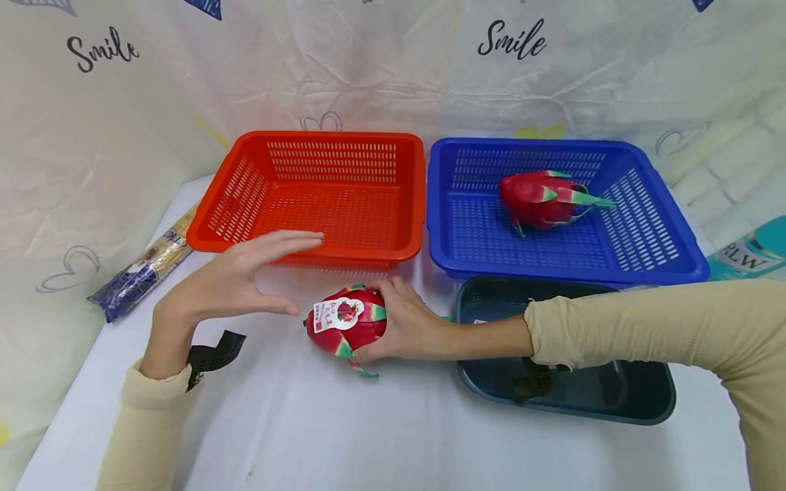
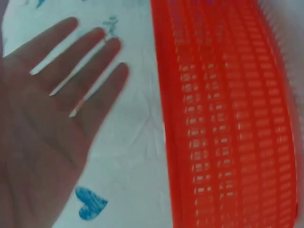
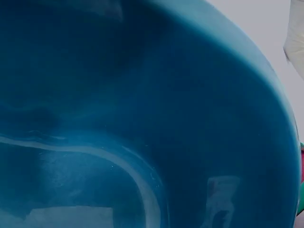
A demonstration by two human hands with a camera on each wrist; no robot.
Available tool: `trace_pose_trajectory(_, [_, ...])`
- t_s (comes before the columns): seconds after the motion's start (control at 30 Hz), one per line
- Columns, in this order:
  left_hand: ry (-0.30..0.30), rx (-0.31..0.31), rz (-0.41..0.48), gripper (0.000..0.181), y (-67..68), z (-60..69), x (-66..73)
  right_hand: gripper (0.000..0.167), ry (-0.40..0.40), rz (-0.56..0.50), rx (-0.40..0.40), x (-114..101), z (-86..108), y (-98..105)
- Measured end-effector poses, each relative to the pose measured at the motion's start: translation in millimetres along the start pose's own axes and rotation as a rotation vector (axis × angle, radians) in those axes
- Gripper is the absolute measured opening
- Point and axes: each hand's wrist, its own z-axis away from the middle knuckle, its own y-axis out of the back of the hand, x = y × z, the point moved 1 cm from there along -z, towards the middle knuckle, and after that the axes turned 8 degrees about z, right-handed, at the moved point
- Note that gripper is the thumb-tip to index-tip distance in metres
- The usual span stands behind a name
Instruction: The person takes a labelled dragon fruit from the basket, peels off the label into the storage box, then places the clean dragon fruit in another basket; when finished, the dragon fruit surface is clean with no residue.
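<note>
A red dragon fruit with green-tipped scales and a white label is on the white-covered table. My right hand grips it from the right side, thumb near and fingers over its far side. To the fruit's left, my left hand is raised with nothing in it, its thumb and straight fingers spread apart toward the fruit. The left wrist view shows that hand's palm and straight fingers. A thin sliver of the fruit shows at the right wrist view's edge; the right hand's grip is hidden there.
An orange-red basket stands behind my left hand. Beside it, a blue basket holds another dragon fruit. A dark teal tub sits under my right forearm. Far left lies a long plastic packet; a turquoise container is far right.
</note>
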Motion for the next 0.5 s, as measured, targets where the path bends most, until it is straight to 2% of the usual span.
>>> trace_pose_trajectory(0.1, [0.093,-0.13,-0.002,0.084,-11.7,-3.7,5.9,0.095,0.013,-0.017,0.013,1,-0.1,0])
trace_pose_trajectory(0.13, [0.099,-0.155,0.009,0.082,-13.6,-4.5,7.6,0.094,0.013,-0.019,0.015,1,0.2,0])
trace_pose_trajectory(0.27, [0.075,-0.199,0.089,0.078,-15.0,-4.7,12.5,0.095,0.009,-0.02,0.007,0,1.9,1])
trace_pose_trajectory(0.33, [0.093,-0.232,0.127,0.08,-16.9,-5.1,12.9,0.096,0.007,-0.018,0.005,0,2.6,1])
trace_pose_trajectory(0.4, [0.125,-0.271,0.137,0.083,-20.7,-6.1,12.1,0.097,0.007,-0.02,0.002,0,2.6,1])
trace_pose_trajectory(0.5, [0.137,-0.315,0.134,0.089,-29.2,-9.4,6.6,0.097,0.015,-0.024,0.003,0,2.1,0])
